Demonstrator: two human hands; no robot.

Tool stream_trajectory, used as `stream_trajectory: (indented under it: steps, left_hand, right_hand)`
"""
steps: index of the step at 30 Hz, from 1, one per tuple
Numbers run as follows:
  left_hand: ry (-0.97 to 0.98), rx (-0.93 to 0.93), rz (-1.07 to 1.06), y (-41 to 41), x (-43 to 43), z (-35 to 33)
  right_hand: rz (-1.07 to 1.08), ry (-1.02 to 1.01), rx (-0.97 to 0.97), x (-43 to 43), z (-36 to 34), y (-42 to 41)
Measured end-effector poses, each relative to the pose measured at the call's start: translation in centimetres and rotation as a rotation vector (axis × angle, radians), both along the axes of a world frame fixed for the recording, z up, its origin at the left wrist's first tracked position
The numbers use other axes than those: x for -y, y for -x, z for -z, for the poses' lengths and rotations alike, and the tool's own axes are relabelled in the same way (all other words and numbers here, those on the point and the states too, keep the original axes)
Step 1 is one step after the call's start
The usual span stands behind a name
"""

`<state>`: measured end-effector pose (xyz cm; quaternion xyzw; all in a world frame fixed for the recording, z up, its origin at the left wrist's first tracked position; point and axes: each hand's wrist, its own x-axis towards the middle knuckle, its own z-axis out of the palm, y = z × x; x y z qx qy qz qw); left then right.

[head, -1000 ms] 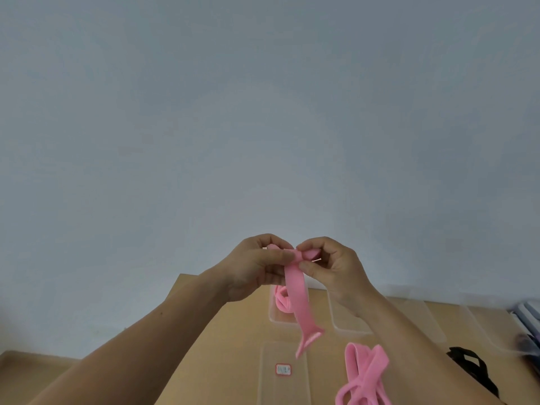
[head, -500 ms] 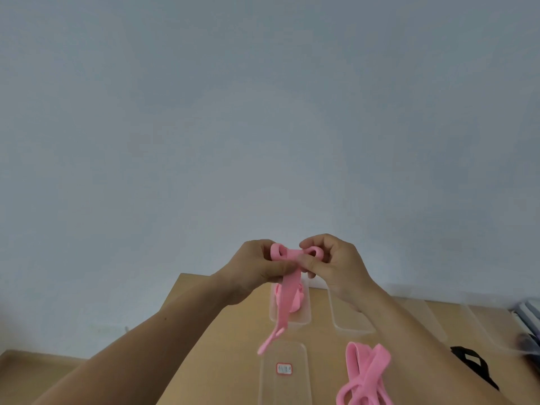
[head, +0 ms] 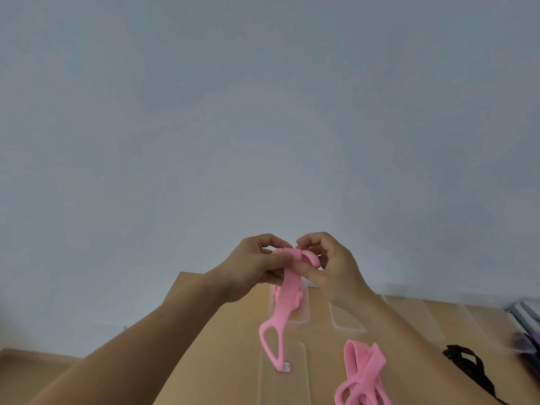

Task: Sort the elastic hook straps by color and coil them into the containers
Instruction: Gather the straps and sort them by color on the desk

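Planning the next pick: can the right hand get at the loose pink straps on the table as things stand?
Likely not yet: the right hand and left hand both pinch the held strap. Nothing covers the loose pink straps.

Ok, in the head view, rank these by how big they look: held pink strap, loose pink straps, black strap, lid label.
1. held pink strap and loose pink straps: too close to rank, since the frame edge cuts the loose ones off.
2. black strap, also partly cut off.
3. lid label, smallest by far.
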<state>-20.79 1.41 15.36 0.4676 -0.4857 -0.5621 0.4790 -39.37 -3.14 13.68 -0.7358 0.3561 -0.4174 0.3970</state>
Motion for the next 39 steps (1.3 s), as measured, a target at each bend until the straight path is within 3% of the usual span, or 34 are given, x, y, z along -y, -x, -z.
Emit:
stream_trajectory:
  steps: [7, 10, 18, 25, 28, 32, 39]
  left_hand:
    - [0.203, 0.083, -0.072, 0.3, 0.2, 0.8]
    - [0.216, 0.089, -0.081, 0.4, 0.1, 1.0]
    - [0.004, -0.035, 0.043, 0.1, -0.2, 0.1]
    - [0.083, -0.046, 0.056, -0.2, -0.1, 0.3]
    - [0.157, 0.069, 0.021, -0.2, -0.1, 0.6]
    - [0.197, 0.121, -0.002, 0.0, -0.2, 0.8]
    - [0.127, 0.125, -0.034, 0.0, 0.1, 0.6]
  right_hand:
    - [-0.068, -0.268, 0.099, -0.2, -0.8, -0.1]
    - [-0.049, -0.243, 0.076, -0.2, -0.8, -0.1]
    - [-0.111, -0.162, 0.105, 0.0, -0.6, 0.3]
    - [-0.156, -0.25, 0.139, 0.1, -0.4, 0.4]
    - [-0.171, -0.365, 0.194, 0.4, -0.7, 0.3]
    - [-0.131, -0.413, 0.095, 0.4, -1.1, 0.0]
    - [-0.083, -0.292, 0.115, 0.8, -1.2, 0.2]
